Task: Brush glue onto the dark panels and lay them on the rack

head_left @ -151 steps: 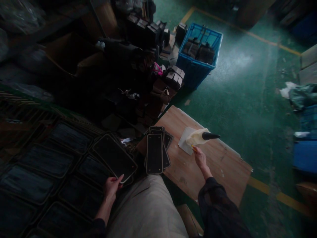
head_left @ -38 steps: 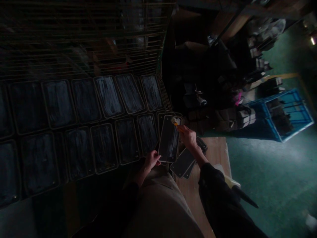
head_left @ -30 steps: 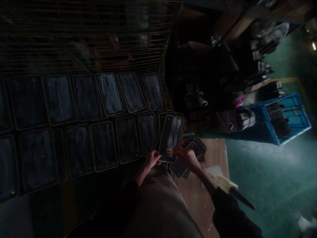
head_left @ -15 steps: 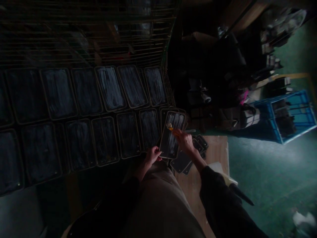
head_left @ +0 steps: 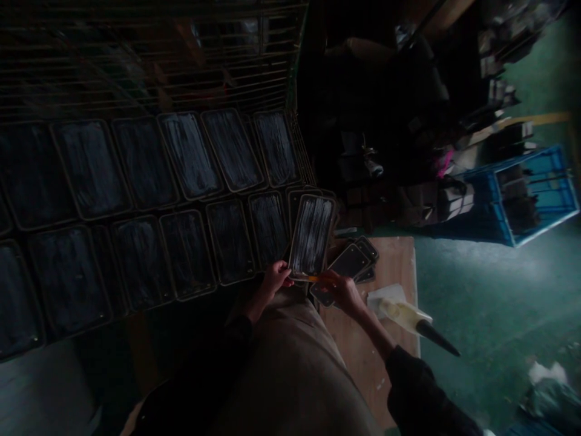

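A dark rectangular plate point(head_left: 312, 233) with pale streaks over its face lies tilted near the middle of the view. My left hand point(head_left: 277, 277) pinches its lower left corner. My right hand point(head_left: 339, 289) is closed around the orange handle of a brush point(head_left: 313, 278), whose tip lies at the plate's lower edge. Right of that plate, several plain dark plates point(head_left: 349, 261) with light rims are piled on a wooden board point(head_left: 394, 260). Two rows of similar streaked plates point(head_left: 188, 154) extend to the left.
A wire cage point(head_left: 254, 57) rises behind the rows. On the board's right part rests a pale container with a black pointed end point(head_left: 438, 337). A blue crate point(head_left: 512, 206) stands on the green floor at the right, by dark piled goods.
My right hand has moved down with the brush, from the plate's upper left to its lower edge. The streaks now cover the plate's left side too. The view has shifted slightly.
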Motion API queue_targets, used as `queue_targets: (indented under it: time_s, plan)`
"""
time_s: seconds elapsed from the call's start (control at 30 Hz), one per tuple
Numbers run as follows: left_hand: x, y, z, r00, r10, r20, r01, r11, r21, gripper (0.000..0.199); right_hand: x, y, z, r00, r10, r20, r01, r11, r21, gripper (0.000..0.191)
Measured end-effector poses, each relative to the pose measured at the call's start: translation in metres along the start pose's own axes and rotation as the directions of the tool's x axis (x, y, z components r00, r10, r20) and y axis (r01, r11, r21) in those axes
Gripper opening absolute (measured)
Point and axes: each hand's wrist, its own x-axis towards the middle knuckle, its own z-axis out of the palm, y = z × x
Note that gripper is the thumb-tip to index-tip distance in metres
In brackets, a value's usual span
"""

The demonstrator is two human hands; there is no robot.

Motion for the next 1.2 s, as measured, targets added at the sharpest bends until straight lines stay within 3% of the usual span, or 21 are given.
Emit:
queue_targets:
  time_s: [0.1, 0.2, 0.27, 0.4, 0.53, 0.7, 0.83, 1.0, 1.1, 1.2]
  plan:
    - [0.001, -0.002, 0.001, 1.0, 0.016, -0.01, -0.016, 1.0, 0.019, 0.014, 0.013, 0.01, -0.02, 0.999, 0.043, -0.033, -0.043, 0.999, -0.007, 0.028]
    - [0.004, -0.005, 0.002, 0.999, 0.034, -0.017, -0.033, 0.999, 0.021, 0.017, 0.03, 0.01, -0.036, 0.987, 0.031, -0.156, -0.04, 0.998, -0.049, 0.03]
    - [0.005, -0.007, 0.002, 0.999, 0.042, -0.019, -0.041, 0.999, 0.017, 0.019, 0.043, 0.005, -0.042, 0.962, -0.042, -0.268, 0.015, 0.994, -0.104, 0.029]
    - [0.007, -0.009, 0.003, 0.999, 0.041, -0.019, -0.041, 0.999, 0.008, 0.022, 0.07, -0.01, -0.052, 0.868, -0.24, -0.435, 0.141, 0.959, -0.246, 0.028]
    - [0.006, -0.01, 0.004, 0.999, 0.04, -0.019, -0.04, 0.999, -0.01, 0.026, 0.094, -0.017, -0.058, 0.809, -0.333, -0.484, 0.168, 0.921, -0.353, 0.028]
    - [0.005, -0.01, 0.005, 0.998, 0.049, -0.037, -0.049, 0.999, -0.001, 0.022, 0.108, -0.01, -0.052, 0.824, -0.301, -0.48, 0.094, 0.908, -0.407, 0.026]
    - [0.005, -0.011, 0.006, 0.997, 0.048, -0.061, -0.047, 0.999, 0.006, 0.02, 0.087, -0.003, -0.032, 0.883, -0.259, -0.39, 0.113, 0.926, -0.36, 0.024]
    - [0.0, -0.008, 0.006, 0.995, 0.07, -0.064, -0.069, 0.998, 0.008, 0.019, 0.028, -0.003, 0.007, 0.951, -0.267, -0.157, 0.22, 0.939, -0.263, 0.023]
    - [-0.003, -0.006, 0.006, 0.996, 0.072, -0.054, -0.071, 0.997, 0.013, 0.016, -0.003, -0.002, 0.023, 0.972, -0.224, -0.067, 0.205, 0.955, -0.213, 0.024]
    - [-0.004, -0.007, 0.008, 0.994, 0.081, -0.068, -0.08, 0.997, 0.004, 0.016, -0.024, 0.005, 0.025, 0.988, -0.15, -0.044, 0.143, 0.98, -0.139, 0.024]
